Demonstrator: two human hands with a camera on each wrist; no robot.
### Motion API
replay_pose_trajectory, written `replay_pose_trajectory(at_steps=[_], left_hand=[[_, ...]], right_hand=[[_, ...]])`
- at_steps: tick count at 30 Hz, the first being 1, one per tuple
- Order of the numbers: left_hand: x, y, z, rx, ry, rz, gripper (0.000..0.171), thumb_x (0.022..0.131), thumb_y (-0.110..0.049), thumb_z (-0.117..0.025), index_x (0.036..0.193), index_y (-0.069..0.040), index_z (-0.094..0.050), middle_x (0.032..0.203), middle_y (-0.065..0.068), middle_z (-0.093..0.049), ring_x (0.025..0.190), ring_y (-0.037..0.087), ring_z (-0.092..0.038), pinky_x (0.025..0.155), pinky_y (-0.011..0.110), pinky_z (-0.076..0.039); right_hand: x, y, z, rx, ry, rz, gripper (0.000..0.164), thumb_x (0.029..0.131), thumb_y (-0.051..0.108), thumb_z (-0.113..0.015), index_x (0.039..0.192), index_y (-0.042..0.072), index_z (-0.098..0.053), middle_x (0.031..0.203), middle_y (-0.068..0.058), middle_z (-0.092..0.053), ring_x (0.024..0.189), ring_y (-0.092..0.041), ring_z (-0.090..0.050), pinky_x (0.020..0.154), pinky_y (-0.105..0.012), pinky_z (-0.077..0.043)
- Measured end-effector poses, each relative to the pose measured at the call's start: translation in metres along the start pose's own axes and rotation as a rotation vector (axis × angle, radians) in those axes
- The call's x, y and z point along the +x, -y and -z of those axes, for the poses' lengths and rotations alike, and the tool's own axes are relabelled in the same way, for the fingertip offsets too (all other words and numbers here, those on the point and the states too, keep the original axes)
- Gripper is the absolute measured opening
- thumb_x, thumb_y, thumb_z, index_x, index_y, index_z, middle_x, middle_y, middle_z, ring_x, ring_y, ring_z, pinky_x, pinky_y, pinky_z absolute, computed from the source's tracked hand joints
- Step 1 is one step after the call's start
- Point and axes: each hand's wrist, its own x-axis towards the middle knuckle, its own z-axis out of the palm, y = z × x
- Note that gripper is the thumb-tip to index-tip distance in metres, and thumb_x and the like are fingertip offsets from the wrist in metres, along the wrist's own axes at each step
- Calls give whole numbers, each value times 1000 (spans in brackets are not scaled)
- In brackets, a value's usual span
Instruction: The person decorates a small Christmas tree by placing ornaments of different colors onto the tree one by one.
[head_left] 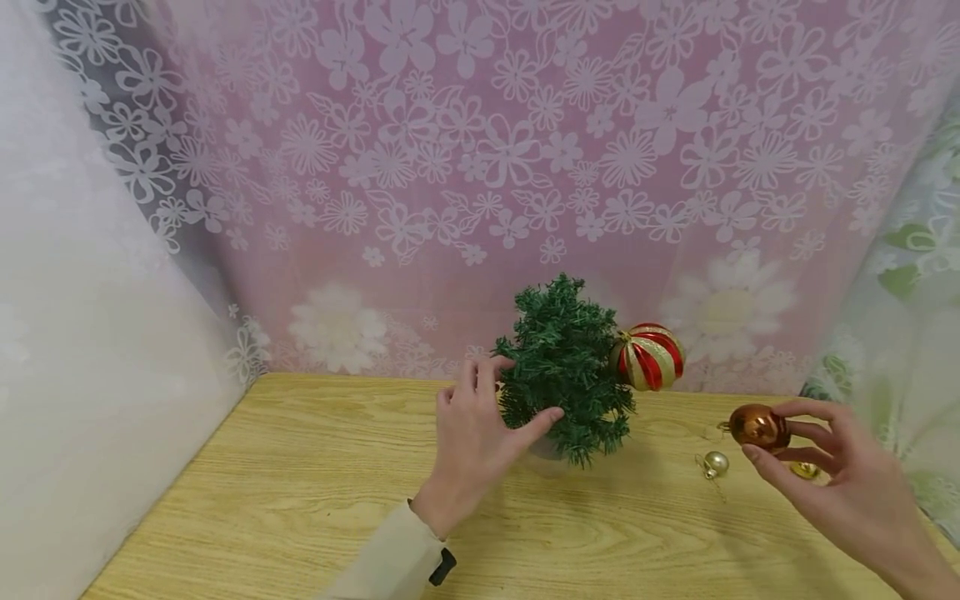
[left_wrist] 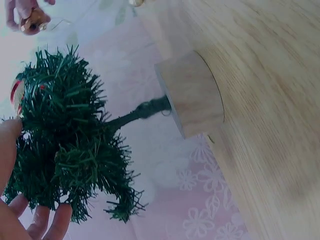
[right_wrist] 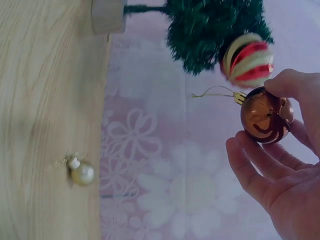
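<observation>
My right hand (head_left: 840, 458) pinches a shiny copper-brown Christmas ball (head_left: 759, 427) between thumb and fingertips. In the right wrist view its gold cap and thin string loop (right_wrist: 215, 92) point toward the tree. A small green artificial Christmas tree (head_left: 562, 367) stands upright on a round pale wooden base (left_wrist: 192, 95). At the tree's left side is my left hand (head_left: 476, 433), thumb and fingers spread apart, fingertips at the outer branches. A red and gold striped ball (head_left: 651, 357) hangs on the tree's right side.
A small pearly gold ball (head_left: 716, 464) with a string lies on the wooden table (head_left: 300, 483), right of the tree. Another gold ornament (head_left: 805, 470) is partly hidden behind my right hand. Behind the table hangs a pink floral curtain (head_left: 450, 167).
</observation>
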Motion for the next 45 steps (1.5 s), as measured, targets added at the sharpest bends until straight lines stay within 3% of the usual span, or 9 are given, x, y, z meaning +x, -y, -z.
replay_pose_trajectory(at_steps=[7, 14, 21, 26, 34, 39, 43, 45], left_hand=[[-2, -10, -6, 43, -35, 17, 78, 78, -73, -75, 129, -16, -57, 114, 5, -59, 83, 17, -57, 81, 43, -46], [-4, -18, -12, 95, -67, 28, 78, 78, -74, -73, 128, -16, -58, 111, 5, -57, 83, 17, -54, 81, 44, -46], [-6, -22, -13, 90, -70, 3, 77, 79, -74, -73, 128, -17, -58, 111, 5, -57, 84, 17, -55, 83, 45, -46], [-9, -20, -9, 29, -62, -17, 73, 81, -68, -75, 129, -16, -57, 109, 5, -58, 83, 16, -55, 82, 43, -43], [-11, -18, -5, -43, -32, -35, 66, 87, -63, -72, 132, -18, -56, 104, 4, -58, 83, 14, -54, 80, 38, -40], [-12, -19, -1, -90, -49, -55, 62, 90, -63, -68, 133, -19, -59, 102, 3, -60, 82, 12, -55, 80, 35, -39], [-17, -22, 6, -138, -62, -125, 51, 94, -58, -66, 127, -19, -66, 101, 0, -64, 84, 11, -59, 79, 33, -44], [-20, -23, 9, -186, -34, -171, 42, 96, -53, -67, 122, -20, -69, 100, -4, -66, 88, 10, -62, 81, 31, -48]], right_hand=[[4, 23, -7, 88, 3, 97, 69, 65, -31, -76, 127, -8, -55, 121, 10, -60, 103, 11, -65, 75, -6, -52], [10, 39, -19, 122, 12, 255, 71, 59, -33, -76, 124, -10, -61, 123, 6, -61, 102, 4, -64, 73, -9, -53], [13, 55, -26, 177, 42, 262, 69, 57, -36, -74, 121, -12, -62, 119, 0, -61, 100, -2, -65, 76, -11, -55], [14, 61, -29, 177, 36, 243, 70, 57, -37, -73, 122, -14, -59, 120, 5, -61, 103, 1, -65, 79, -10, -55], [14, 67, -34, 278, 89, 180, 67, 64, -36, -69, 125, -16, -52, 122, 5, -61, 113, 0, -65, 84, -12, -55], [13, 71, -38, 278, 111, 157, 64, 68, -33, -71, 126, -13, -53, 125, 5, -62, 112, 0, -66, 84, -12, -55], [12, 75, -42, 261, 129, 172, 63, 70, -31, -72, 127, -11, -55, 129, 5, -62, 112, 0, -65, 85, -12, -55], [11, 76, -44, 258, 136, 185, 64, 69, -31, -73, 127, -9, -55, 130, 6, -62, 113, 1, -65, 84, -13, -55]])
